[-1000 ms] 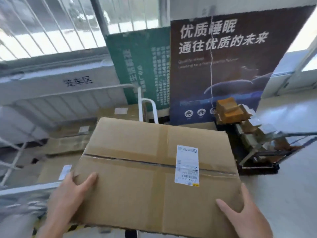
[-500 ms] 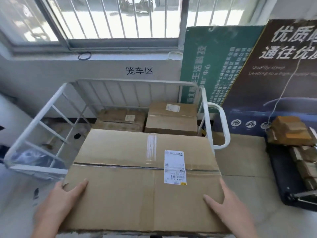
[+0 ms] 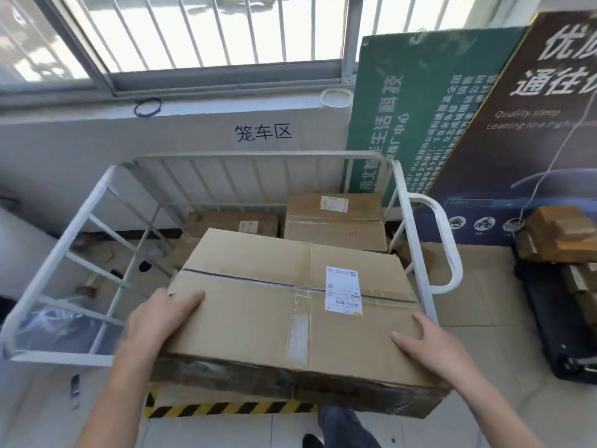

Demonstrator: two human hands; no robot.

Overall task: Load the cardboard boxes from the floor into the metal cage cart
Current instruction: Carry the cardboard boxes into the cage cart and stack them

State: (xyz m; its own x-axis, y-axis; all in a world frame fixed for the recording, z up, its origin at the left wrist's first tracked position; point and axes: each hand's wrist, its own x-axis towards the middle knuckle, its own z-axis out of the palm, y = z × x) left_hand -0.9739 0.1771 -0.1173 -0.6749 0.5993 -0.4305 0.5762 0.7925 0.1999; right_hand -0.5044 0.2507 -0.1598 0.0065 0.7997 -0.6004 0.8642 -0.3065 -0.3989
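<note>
A large taped cardboard box (image 3: 258, 305) with a white shipping label is held in the air over the front right of the white metal cage cart (image 3: 80, 218). My left hand (image 3: 158, 321) grips its near left corner, thumb lying on top. My right hand (image 3: 429, 347) clasps the near right edge, thumb on top. Two smaller cardboard boxes lie inside the cart at the back: one (image 3: 334, 218) to the right and a lower one (image 3: 232, 223) to its left.
The cart stands against a wall under a barred window. A green board (image 3: 416, 108) and a dark poster (image 3: 529, 124) lean at the right. Brown blocks (image 3: 562, 234) sit on a black case at far right. Yellow-black hazard tape (image 3: 226, 409) marks the floor below the box.
The view has settled on the cart from the right. The box has travelled forward and now hangs over the cart's front right part. Both hands keep their hold.
</note>
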